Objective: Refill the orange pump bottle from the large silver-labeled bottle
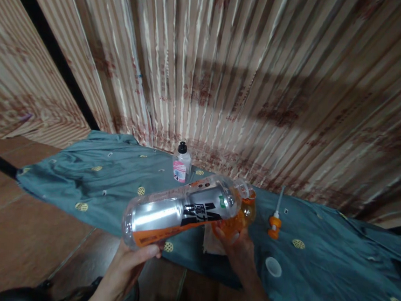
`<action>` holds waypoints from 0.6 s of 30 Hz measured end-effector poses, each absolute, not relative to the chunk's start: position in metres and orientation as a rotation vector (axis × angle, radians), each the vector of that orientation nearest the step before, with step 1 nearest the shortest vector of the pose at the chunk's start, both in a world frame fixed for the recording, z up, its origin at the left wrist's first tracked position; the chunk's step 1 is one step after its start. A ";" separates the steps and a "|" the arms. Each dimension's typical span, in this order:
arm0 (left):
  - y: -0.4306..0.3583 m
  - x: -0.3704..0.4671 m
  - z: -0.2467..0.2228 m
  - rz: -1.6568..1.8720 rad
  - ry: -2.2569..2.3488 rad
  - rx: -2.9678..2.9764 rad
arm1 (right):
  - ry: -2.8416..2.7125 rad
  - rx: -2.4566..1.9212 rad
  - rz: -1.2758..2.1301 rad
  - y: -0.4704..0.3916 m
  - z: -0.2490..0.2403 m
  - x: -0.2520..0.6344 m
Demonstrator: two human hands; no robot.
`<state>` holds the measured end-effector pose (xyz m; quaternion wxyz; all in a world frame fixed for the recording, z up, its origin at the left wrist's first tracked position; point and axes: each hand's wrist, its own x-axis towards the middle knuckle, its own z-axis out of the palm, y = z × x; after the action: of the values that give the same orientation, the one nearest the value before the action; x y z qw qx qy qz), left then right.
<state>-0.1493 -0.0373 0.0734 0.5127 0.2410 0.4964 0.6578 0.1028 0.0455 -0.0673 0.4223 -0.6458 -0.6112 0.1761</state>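
My left hand is wrapped under the base of a large clear bottle with a silver and orange label. The bottle lies tilted in the air, its neck pointing right. Its mouth is at the opening of an orange see-through bottle; whether the two touch is hard to tell. My right hand grips the orange bottle, partly hidden behind the large one. An orange pump head with a clear tube lies on the cloth to the right, and a round whitish cap lies nearer to me.
A small clear bottle with a black cap and pink label stands at the back of the green cloth. A pale flat object is below the bottles. Behind hangs a striped curtain, with black poles at left.
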 end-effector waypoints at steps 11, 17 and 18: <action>-0.037 -0.146 0.076 1.631 1.209 0.533 | -1.499 -1.620 0.453 0.047 -0.072 0.105; -0.038 -0.144 0.078 1.615 1.210 0.531 | -1.507 -1.654 0.544 0.045 -0.067 0.108; -0.038 -0.144 0.078 1.618 1.210 0.530 | -1.498 -1.648 0.537 0.043 -0.064 0.106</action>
<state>-0.1443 -0.0378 0.0778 0.5025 0.2194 0.5008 0.6698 0.1061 0.0430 -0.0641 0.4125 -0.6553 -0.5957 0.2135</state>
